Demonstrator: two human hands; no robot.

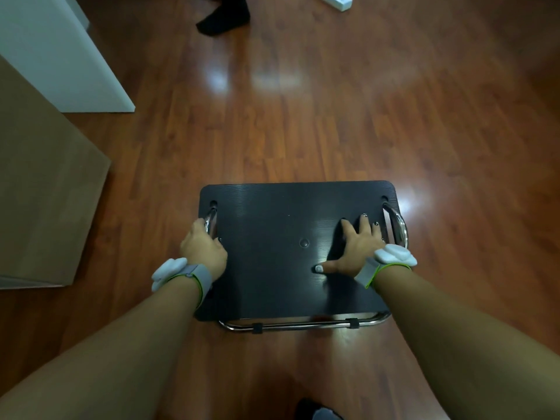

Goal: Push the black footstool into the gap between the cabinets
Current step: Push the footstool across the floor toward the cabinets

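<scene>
The black footstool (285, 225) stands on the wooden floor in the lower middle of the head view, a ribbed black board on a chrome tube frame. My left hand (203, 247) curls around the chrome tube at its left edge. My right hand (357, 244) lies flat on the board near its right side, fingers spread, thumb pointing left. Both wrists wear grey bands with white pads. At the left, a white cabinet (57, 56) and a brown cabinet (45, 183) stand side by side; the gap between them shows only as a dark wedge near the white cabinet's base.
Glossy wooden floor (333, 116) spreads ahead and to the right of the footstool. A person's foot in a black sock (224, 16) stands at the top middle. A white box (336, 1) lies at the top edge. A dark object (315, 412) sits at the bottom edge.
</scene>
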